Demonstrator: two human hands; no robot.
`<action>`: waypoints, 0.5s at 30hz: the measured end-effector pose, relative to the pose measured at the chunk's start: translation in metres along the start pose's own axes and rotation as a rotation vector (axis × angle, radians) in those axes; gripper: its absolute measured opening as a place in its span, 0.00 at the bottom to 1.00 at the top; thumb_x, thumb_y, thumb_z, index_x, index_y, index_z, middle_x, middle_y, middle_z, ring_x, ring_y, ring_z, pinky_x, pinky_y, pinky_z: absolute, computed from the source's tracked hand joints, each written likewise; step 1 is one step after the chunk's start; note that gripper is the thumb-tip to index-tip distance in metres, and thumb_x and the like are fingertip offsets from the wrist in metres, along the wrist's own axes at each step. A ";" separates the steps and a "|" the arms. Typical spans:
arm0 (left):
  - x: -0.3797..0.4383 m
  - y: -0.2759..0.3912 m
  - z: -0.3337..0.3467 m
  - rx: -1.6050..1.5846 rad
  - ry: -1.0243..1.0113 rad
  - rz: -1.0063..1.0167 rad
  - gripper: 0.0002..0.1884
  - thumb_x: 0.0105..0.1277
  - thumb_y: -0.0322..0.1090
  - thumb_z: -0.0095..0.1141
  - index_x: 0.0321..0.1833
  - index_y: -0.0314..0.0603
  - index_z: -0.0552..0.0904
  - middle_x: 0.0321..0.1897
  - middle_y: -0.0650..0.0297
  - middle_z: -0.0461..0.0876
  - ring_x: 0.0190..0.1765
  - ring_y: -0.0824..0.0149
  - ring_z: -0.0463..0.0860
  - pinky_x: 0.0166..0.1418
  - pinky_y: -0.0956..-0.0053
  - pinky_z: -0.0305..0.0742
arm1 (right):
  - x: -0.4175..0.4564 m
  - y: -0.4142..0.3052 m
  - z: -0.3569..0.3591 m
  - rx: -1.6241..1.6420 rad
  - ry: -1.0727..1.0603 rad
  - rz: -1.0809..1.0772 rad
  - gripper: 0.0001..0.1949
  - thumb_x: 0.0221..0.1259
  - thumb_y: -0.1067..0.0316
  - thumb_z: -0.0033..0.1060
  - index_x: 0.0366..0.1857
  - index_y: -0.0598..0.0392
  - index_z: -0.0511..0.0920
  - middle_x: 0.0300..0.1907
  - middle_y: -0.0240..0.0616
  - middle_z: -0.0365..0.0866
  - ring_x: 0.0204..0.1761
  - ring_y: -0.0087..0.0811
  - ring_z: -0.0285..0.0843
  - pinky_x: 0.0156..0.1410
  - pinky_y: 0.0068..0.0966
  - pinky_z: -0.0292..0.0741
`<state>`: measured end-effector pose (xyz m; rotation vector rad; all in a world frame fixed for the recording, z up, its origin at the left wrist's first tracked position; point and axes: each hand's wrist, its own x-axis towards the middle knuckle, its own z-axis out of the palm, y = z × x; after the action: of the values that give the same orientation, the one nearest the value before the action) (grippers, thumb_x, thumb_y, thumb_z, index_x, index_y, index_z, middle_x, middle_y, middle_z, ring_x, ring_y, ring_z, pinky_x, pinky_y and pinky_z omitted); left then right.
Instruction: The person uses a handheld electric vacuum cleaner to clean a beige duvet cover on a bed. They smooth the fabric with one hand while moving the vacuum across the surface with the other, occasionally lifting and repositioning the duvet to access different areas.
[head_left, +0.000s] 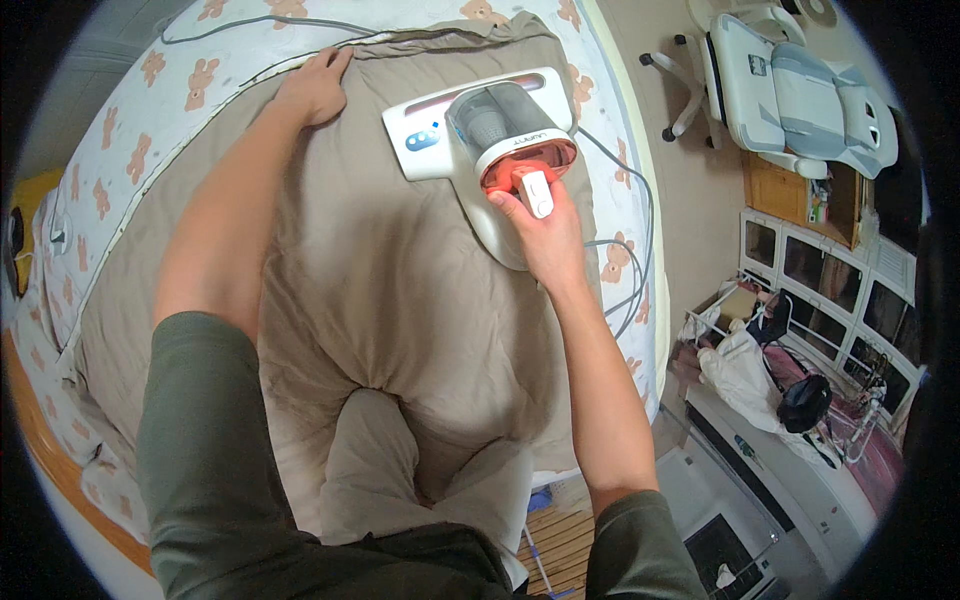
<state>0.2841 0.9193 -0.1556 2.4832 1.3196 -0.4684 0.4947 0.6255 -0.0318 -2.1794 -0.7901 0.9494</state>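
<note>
A white handheld mattress vacuum cleaner (427, 157) with a clear dust cup and a red-orange part lies on a brown quilt (390, 247). My right hand (551, 240) is closed around its handle, whose white end shows between thumb and fingers. To the left, my left hand (319, 86) presses on the quilt's far edge by a zipper seam, its fingertips at the edge; whether it pinches the cloth cannot be told. Under the quilt is a white sheet (165, 97) with brown bears.
A grey cord (649, 217) loops on the sheet right of the vacuum, and another grey cord (255, 21) runs along the far side. Beyond the bed's right edge stand a white and grey wheeled chair (810, 97), a white cabinet (821, 270) and a pile of cloth and bags (750, 375).
</note>
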 end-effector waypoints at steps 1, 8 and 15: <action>0.002 -0.001 0.002 0.011 0.004 0.004 0.37 0.68 0.34 0.40 0.83 0.51 0.55 0.82 0.57 0.56 0.81 0.55 0.61 0.81 0.59 0.61 | -0.002 0.000 -0.001 -0.002 -0.010 0.015 0.27 0.58 0.54 0.78 0.56 0.59 0.79 0.50 0.39 0.87 0.52 0.32 0.83 0.60 0.30 0.76; 0.017 -0.005 0.018 0.026 -0.014 0.052 0.36 0.72 0.46 0.38 0.84 0.48 0.56 0.84 0.53 0.52 0.82 0.53 0.58 0.82 0.58 0.57 | -0.018 0.006 -0.008 0.021 0.009 -0.006 0.26 0.59 0.56 0.78 0.57 0.59 0.79 0.50 0.40 0.87 0.52 0.34 0.84 0.60 0.30 0.77; 0.023 0.021 0.017 -0.128 -0.054 -0.015 0.51 0.67 0.72 0.45 0.81 0.36 0.60 0.82 0.43 0.51 0.82 0.44 0.55 0.84 0.56 0.53 | -0.035 0.027 -0.017 0.020 0.007 0.078 0.26 0.58 0.55 0.79 0.56 0.58 0.80 0.50 0.42 0.87 0.52 0.35 0.84 0.59 0.32 0.77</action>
<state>0.3117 0.9183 -0.1782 2.3427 1.3059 -0.4366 0.4957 0.5789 -0.0280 -2.2085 -0.6940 0.9838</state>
